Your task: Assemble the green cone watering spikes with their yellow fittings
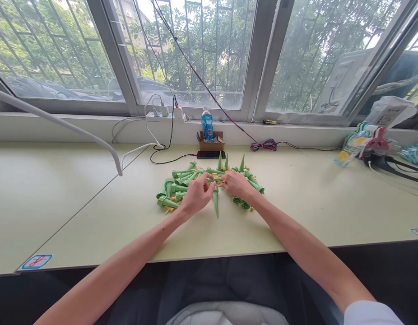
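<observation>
A pile of green plastic plant-watering spikes (182, 187) and small yellow pieces (169, 209) lies on the table in front of me. My left hand (198, 194) is at the middle of the pile, fingers curled, its fingertips at the wide top of one green spike (215, 205) whose tip points toward me. Close on its right, my right hand (236, 184) reaches in with fingers bent together; whatever they pinch is hidden. Behind the hands, several spikes (242, 163) stand point up. Round green caps (244, 206) lie below my right wrist.
Behind the pile lie a phone (211, 155) on a cable and a small cardboard box (211, 143) with a blue bottle (206, 124). A white tube (76, 131) crosses the left side. A bundled cable (264, 144) and clips (376, 143) are farther right.
</observation>
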### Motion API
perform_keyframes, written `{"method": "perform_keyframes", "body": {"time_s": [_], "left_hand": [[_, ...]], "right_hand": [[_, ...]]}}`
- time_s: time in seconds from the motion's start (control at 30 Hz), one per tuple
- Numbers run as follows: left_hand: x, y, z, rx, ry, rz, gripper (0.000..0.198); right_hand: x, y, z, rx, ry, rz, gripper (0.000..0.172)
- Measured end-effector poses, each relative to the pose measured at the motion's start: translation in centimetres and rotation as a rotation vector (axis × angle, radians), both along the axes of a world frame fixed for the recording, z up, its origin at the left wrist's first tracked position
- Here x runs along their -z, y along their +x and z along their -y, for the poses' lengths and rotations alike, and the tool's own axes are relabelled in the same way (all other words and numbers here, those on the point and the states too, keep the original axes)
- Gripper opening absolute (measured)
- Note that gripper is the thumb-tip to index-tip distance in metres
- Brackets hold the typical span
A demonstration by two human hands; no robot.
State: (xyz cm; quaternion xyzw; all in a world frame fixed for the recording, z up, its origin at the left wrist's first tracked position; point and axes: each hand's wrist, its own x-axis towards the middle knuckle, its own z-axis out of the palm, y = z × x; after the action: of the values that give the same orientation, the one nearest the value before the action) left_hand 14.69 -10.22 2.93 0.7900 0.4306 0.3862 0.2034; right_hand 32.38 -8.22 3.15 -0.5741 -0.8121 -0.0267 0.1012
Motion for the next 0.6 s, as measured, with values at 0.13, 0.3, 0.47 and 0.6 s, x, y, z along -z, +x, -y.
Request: {"method": "perform_keyframes", "body": {"time_s": [0.13,0.3,0.47,0.6], "left_hand": [[0.00,0.09,0.06,0.012,-0.003,-0.001,0.013],[0.09,0.09,0.07,0.018,-0.021,-0.007,0.012],[0.10,0.01,0.03,0.010,-0.016,-0.012,0.011],[0.25,-0.06,-0.08,0.014,-0.014,-0.014,0.012]], "right_hand": [[-0.11,-0.11,0.07,-0.011,-0.016,0.019,0.022],[0.01,-0.10,0.03,-0.013,-0.012,0.022,0.020],[0.34,-0.15,-0.02,-0.019,0.002,0.034,0.019],[0.48,-0.14,-0.03,-0.033,0.011,0.043,0.018]]}}
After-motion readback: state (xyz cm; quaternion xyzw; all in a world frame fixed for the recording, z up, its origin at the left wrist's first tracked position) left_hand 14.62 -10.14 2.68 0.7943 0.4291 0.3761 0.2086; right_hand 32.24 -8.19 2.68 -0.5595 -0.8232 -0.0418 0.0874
